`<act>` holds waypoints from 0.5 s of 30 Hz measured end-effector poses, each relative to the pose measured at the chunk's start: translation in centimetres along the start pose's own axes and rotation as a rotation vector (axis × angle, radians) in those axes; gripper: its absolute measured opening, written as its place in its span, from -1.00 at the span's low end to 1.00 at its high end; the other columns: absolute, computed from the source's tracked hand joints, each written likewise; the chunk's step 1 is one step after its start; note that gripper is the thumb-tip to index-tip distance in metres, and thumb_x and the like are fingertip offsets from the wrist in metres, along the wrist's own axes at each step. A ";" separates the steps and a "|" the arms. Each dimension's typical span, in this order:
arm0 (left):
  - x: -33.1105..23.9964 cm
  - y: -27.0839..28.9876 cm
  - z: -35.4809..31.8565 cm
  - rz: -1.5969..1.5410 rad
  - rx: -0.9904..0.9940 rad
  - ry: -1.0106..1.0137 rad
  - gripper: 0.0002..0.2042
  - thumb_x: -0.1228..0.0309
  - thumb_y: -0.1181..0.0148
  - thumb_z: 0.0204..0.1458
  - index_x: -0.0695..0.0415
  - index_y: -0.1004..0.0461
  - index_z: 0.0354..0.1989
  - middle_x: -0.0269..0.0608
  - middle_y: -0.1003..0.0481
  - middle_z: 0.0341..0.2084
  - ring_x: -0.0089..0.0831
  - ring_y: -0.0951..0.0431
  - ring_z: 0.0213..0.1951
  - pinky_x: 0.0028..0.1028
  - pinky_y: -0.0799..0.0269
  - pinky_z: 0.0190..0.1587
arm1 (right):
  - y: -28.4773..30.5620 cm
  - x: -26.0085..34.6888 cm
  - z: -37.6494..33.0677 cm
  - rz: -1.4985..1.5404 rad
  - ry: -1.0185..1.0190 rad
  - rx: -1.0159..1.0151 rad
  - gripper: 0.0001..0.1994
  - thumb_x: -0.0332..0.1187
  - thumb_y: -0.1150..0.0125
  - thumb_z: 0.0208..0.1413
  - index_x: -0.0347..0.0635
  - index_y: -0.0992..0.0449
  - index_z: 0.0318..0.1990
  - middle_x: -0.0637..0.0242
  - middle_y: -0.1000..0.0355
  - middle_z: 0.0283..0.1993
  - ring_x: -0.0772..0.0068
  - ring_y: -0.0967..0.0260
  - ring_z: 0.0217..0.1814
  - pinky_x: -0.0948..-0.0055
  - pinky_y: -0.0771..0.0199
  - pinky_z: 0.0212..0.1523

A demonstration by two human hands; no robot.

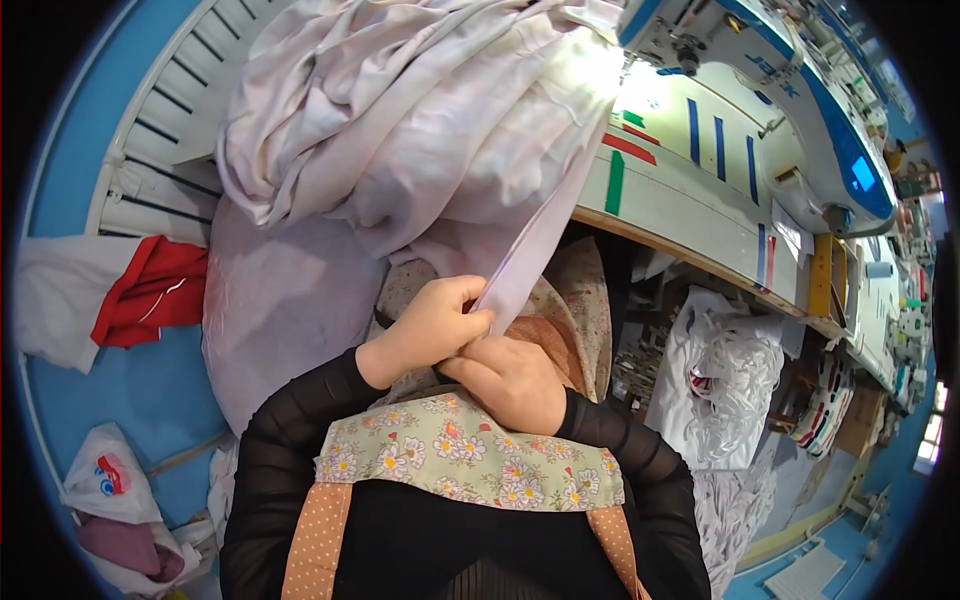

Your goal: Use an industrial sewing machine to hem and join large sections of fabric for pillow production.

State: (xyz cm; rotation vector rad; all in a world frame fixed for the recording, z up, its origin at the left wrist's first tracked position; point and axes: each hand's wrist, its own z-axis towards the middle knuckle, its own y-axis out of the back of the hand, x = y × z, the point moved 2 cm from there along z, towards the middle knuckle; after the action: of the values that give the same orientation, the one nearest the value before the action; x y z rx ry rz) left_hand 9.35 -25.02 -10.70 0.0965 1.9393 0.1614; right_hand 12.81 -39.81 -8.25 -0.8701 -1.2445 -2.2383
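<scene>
A large gathered piece of pale pink-lilac fabric lies heaped in front of me, and a flat, folded edge of it runs down from the sewing machine to my lap. My left hand pinches this edge strip between thumb and fingers. Right beside it, my right hand is closed at the strip's lower end; its fingertips are partly hidden under the left hand. Under both hands lies my flowered apron.
The machine's white table, marked with coloured tape strips, stands at the right. Below it hangs a bag of white strips. At the left are a slatted white rack, a red and white cloth and a plastic bag.
</scene>
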 end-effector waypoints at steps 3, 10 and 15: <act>0.3 0.9 -2.0 0.017 -0.085 0.021 -0.87 0.52 -0.09 0.06 0.31 -0.49 -0.27 -0.39 -0.42 -0.48 -0.70 -0.34 -0.43 -0.54 -0.30 -0.39 | 1.0 0.7 0.6 0.064 0.182 0.125 -0.72 -0.54 -0.23 -0.21 -0.16 -0.56 -0.23 0.25 -0.45 -0.33 0.20 -0.45 -0.32 0.31 -0.48 -0.33; -1.0 2.5 -6.0 0.219 -0.449 -0.295 -0.91 0.59 -0.11 0.02 0.32 -0.48 -0.31 -0.23 -0.46 -0.45 -0.55 -0.40 -0.49 -0.52 -0.30 -0.42 | 6.2 -1.5 4.3 -0.119 0.061 -0.090 -0.64 -0.63 -0.31 -0.23 -0.25 -0.50 -0.17 0.12 -0.43 -0.04 0.11 -0.44 -0.14 0.32 -0.50 -0.20; -2.2 3.3 -7.3 0.296 -0.482 -0.382 -0.87 0.65 -0.13 -0.03 0.28 -0.47 -0.27 -0.18 -0.48 -0.43 -0.46 -0.47 -0.46 -0.49 -0.38 -0.39 | 4.9 -0.8 9.4 -0.099 0.216 0.052 -0.68 -0.58 -0.31 -0.22 -0.23 -0.50 -0.20 0.16 -0.44 -0.10 0.08 -0.44 -0.11 0.24 -0.46 -0.11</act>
State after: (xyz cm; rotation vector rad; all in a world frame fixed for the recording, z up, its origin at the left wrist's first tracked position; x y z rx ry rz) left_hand 3.34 -22.52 -5.55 0.0858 1.4535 0.7469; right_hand 19.41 -34.18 -2.15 -0.5410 -1.2623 -2.2947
